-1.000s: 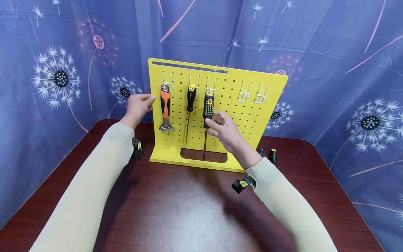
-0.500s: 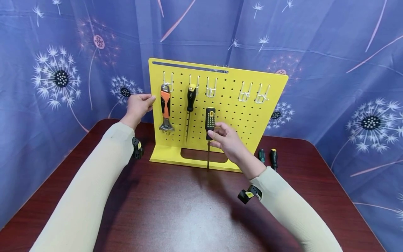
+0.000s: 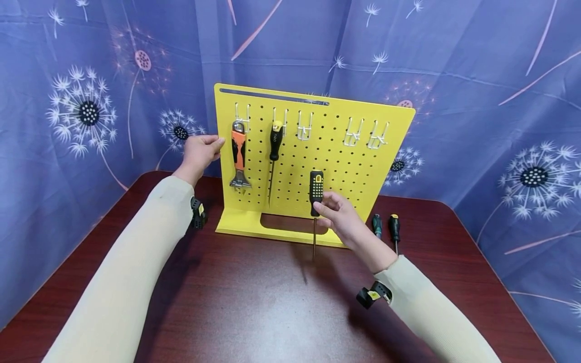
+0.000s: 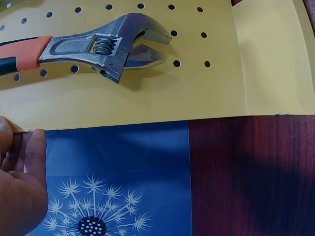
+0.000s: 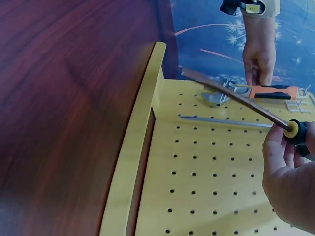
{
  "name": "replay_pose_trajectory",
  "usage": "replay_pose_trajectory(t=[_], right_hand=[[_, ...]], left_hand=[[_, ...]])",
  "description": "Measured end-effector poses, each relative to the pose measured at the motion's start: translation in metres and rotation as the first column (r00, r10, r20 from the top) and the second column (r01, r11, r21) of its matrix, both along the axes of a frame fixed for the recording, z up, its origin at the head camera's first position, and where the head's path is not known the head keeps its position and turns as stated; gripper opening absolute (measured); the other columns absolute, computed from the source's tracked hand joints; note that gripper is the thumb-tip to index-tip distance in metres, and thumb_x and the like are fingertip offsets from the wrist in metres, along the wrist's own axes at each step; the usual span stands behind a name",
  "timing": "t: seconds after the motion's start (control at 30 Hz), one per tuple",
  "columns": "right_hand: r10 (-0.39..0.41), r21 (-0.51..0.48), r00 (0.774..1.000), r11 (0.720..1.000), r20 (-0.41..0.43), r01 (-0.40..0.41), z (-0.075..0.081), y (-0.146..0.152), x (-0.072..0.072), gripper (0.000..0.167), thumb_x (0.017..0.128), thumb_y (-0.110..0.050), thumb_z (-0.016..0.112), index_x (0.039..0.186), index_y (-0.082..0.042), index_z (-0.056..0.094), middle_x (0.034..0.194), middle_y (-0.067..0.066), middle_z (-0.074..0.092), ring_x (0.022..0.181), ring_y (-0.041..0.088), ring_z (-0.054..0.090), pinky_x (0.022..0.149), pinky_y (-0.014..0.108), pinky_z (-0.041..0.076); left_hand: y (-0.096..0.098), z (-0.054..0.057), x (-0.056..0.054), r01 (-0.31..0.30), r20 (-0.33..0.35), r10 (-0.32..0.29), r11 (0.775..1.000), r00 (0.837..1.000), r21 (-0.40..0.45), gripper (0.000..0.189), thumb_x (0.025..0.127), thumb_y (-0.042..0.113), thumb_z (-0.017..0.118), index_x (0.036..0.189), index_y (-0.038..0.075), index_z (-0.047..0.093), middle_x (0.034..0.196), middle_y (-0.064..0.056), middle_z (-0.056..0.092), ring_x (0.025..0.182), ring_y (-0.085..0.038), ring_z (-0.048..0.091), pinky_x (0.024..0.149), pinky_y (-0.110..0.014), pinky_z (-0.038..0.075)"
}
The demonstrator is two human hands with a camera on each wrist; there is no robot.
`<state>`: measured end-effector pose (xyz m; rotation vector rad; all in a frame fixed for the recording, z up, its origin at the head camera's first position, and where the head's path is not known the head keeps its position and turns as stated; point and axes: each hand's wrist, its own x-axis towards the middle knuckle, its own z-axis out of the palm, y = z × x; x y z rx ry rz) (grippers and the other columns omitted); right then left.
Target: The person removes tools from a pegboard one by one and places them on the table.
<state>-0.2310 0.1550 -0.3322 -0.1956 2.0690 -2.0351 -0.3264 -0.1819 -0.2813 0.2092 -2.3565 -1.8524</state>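
My right hand (image 3: 342,219) pinches a black-and-yellow screwdriver (image 3: 316,189) by the lower part of its handle, the shaft pointing down. It is held in front of the yellow pegboard (image 3: 349,174), off the hooks. In the right wrist view the screwdriver's shaft (image 5: 236,96) crosses in front of the board. My left hand (image 3: 199,155) grips the pegboard's left edge between thumb and fingers. Near it an adjustable wrench (image 3: 239,154) with an orange-and-black handle hangs from a white hook. Another black screwdriver (image 3: 275,142) with a yellow top hangs to the wrench's right.
A white hook (image 3: 304,132) in the middle of the board holds nothing, as do two hooks at the right, one of them a white wire hook (image 3: 353,137). A green-handled tool (image 3: 377,224) and a black-handled screwdriver (image 3: 394,228) lie on the dark wood table (image 3: 254,297).
My right hand has lifted the screwdriver off the middle hook and brought it down, rightward and toward me. My left hand has stayed on the board's edge.
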Motion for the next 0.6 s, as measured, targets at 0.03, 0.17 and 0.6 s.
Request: replay_pose_trajectory(t=[0.03, 0.17, 0.6], right_hand=[[-0.001, -0.001, 1.000, 1.000, 0.004, 0.001, -0.001, 0.003, 0.001, 0.010, 0.106, -0.005, 0.052, 0.113, -0.011, 0.052, 0.091, -0.013, 0.058, 0.089, 0.001, 0.059, 0.078, 0.019, 0.058], [-0.007, -0.007, 1.000, 1.000, 0.021, 0.007, -0.005, 0.016, 0.004, 0.007, 0.107, -0.007, 0.050, 0.110, -0.011, 0.054, 0.092, -0.013, 0.061, 0.088, 0.000, 0.061, 0.077, 0.018, 0.059], [-0.088, -0.049, 0.992, 0.995, 0.091, 0.092, -0.016, 0.061, 0.011, 0.015, 0.108, -0.017, 0.054, 0.097, -0.021, 0.065, 0.093, -0.014, 0.061, 0.087, -0.002, 0.060, 0.079, 0.017, 0.059]], left_hand=[[0.000, 0.000, 0.000, 0.000, 0.001, 0.000, 1.000, 1.000, -0.002, 0.042, 0.107, 0.019, 0.055, 0.146, 0.002, 0.055, 0.158, -0.016, 0.049, 0.142, -0.028, 0.054, 0.115, -0.036, 0.052], [0.000, 0.000, 0.000, 0.001, 0.007, -0.001, 1.000, 1.000, 0.000, 0.042, 0.107, 0.019, 0.055, 0.146, 0.003, 0.055, 0.158, -0.015, 0.048, 0.142, -0.027, 0.053, 0.114, -0.035, 0.052], [0.000, 0.000, 0.001, 0.011, -0.003, -0.011, 1.000, 1.000, 0.006, 0.043, 0.107, 0.019, 0.054, 0.147, 0.002, 0.054, 0.160, -0.016, 0.046, 0.144, -0.028, 0.051, 0.116, -0.035, 0.051]])
